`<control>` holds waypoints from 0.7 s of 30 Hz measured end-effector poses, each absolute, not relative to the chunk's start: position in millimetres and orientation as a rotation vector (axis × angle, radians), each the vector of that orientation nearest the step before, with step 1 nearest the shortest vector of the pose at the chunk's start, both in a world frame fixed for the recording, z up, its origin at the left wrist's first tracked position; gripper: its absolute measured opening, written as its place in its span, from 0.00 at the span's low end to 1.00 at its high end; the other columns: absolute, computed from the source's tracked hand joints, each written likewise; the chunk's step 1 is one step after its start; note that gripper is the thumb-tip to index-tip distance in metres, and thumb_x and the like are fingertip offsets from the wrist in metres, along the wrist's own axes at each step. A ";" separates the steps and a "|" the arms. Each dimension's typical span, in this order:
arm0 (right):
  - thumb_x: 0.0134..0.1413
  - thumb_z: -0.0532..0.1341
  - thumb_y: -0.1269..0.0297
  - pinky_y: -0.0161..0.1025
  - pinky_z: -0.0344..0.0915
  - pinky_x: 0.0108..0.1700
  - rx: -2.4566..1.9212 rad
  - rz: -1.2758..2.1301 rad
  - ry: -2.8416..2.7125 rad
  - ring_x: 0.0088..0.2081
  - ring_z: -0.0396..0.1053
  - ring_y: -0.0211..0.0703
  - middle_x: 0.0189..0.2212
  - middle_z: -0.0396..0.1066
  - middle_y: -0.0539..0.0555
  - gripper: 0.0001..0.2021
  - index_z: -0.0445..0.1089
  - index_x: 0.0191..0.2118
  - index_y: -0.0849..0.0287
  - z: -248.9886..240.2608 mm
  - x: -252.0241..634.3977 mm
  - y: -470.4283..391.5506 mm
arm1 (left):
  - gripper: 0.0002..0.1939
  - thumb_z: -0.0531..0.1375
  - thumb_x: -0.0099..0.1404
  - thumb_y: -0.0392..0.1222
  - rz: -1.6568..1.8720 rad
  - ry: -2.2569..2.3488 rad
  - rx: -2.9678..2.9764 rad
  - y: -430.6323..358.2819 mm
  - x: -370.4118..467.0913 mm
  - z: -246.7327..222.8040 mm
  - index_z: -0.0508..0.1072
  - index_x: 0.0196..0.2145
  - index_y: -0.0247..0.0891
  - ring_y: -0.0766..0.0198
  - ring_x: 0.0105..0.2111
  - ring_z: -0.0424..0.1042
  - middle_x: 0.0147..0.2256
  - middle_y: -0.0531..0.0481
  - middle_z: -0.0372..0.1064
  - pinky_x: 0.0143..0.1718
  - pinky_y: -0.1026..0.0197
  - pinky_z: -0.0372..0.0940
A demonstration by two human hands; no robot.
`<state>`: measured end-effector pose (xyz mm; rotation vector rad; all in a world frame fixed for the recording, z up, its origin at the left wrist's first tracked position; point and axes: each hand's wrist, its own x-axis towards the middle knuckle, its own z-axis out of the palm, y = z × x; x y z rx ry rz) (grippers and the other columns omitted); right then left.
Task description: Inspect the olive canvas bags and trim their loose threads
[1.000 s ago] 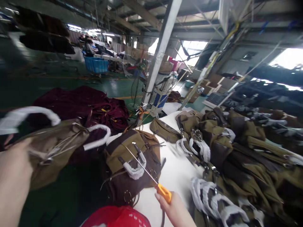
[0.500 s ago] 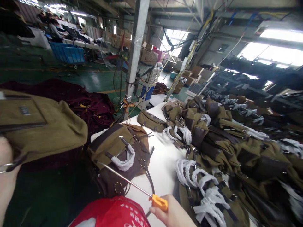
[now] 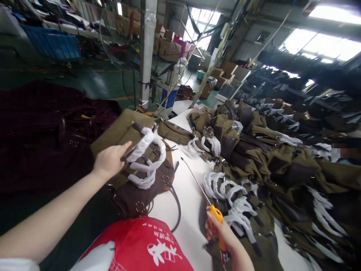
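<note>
Head view
Left hand (image 3: 110, 161): reaches far-left over the white table (image 3: 194, 210); fingers loosely curled, touching the white-wrapped handle (image 3: 146, 146) of an olive bag (image 3: 124, 130). A firm grasp cannot be told.
Olive bag: at the table's far-left corner, lying on top of a brown-and-olive bag (image 3: 141, 192).
Brown-and-olive bag: a second wrapped handle sits on it; its dark strap curls toward the near edge.
Right hand (image 3: 222, 235): near, right of centre, clenched around the orange grip of a rod tool (image 3: 197, 180).
Rod tool: thin metal shaft slants up and left over bare table, tip free, apart from the bags.
Bag pile (image 3: 270, 165): olive bags with wrapped handles fill the table's right side.
Red bag (image 3: 146, 244): near edge, white print on it.
Dark red bags (image 3: 42, 128): heaped at left, beyond the table.
</note>
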<state>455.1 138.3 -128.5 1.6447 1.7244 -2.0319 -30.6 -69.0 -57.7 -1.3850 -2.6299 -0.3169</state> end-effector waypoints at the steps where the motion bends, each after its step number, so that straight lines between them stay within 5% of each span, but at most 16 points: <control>1: 0.46 0.58 0.30 0.36 0.65 0.24 1.641 -2.003 1.683 0.16 0.66 0.38 0.12 0.61 0.47 0.32 0.67 0.22 0.59 -137.6 464.0 133.3 | 0.34 0.50 0.64 0.32 -0.164 -2.716 -1.535 -53.2 -26.1 -77.7 0.53 0.68 0.37 0.48 0.50 0.68 0.48 0.39 0.71 0.46 0.53 0.62; 6: 0.43 0.57 0.27 0.34 0.59 0.19 1.584 -1.844 1.604 0.15 0.67 0.40 0.11 0.64 0.51 0.35 0.68 0.20 0.61 -177.1 486.2 100.1 | 0.28 0.56 0.58 0.28 0.131 -2.753 -2.011 -6.0 2.2 -173.1 0.71 0.57 0.36 0.48 0.49 0.70 0.47 0.35 0.73 0.49 0.53 0.64; 11: 0.41 0.57 0.26 0.34 0.61 0.24 1.740 -1.903 1.689 0.20 0.71 0.40 0.16 0.69 0.54 0.36 0.69 0.24 0.63 -179.7 486.6 84.6 | 0.16 0.61 0.51 0.30 0.314 -2.580 -2.295 -2.2 40.3 -196.2 0.79 0.39 0.29 0.41 0.52 0.67 0.45 0.30 0.73 0.54 0.48 0.62; 15: 0.43 0.61 0.30 0.35 0.68 0.32 1.880 -2.041 1.770 0.28 0.74 0.40 0.27 0.74 0.55 0.34 0.71 0.33 0.63 -173.0 463.5 90.9 | 0.21 0.52 0.57 0.29 0.318 -2.450 -2.350 3.5 54.5 -190.2 0.76 0.46 0.25 0.41 0.49 0.71 0.48 0.27 0.72 0.50 0.46 0.66; 18: 0.50 0.62 0.38 0.37 0.70 0.33 1.938 -2.086 1.738 0.29 0.75 0.42 0.26 0.75 0.55 0.27 0.71 0.35 0.63 -181.0 435.8 110.3 | 0.26 0.49 0.64 0.40 -0.073 -2.303 -2.469 23.0 68.9 -192.7 0.68 0.57 0.32 0.48 0.58 0.66 0.58 0.35 0.67 0.62 0.48 0.58; 21: 0.57 0.60 0.48 0.38 0.71 0.30 2.059 -1.993 1.763 0.28 0.75 0.42 0.27 0.75 0.54 0.19 0.71 0.37 0.62 -192.5 412.0 128.1 | 0.26 0.47 0.65 0.49 -0.468 -2.268 -2.595 37.3 91.0 -195.8 0.70 0.55 0.40 0.51 0.58 0.66 0.57 0.42 0.70 0.63 0.49 0.57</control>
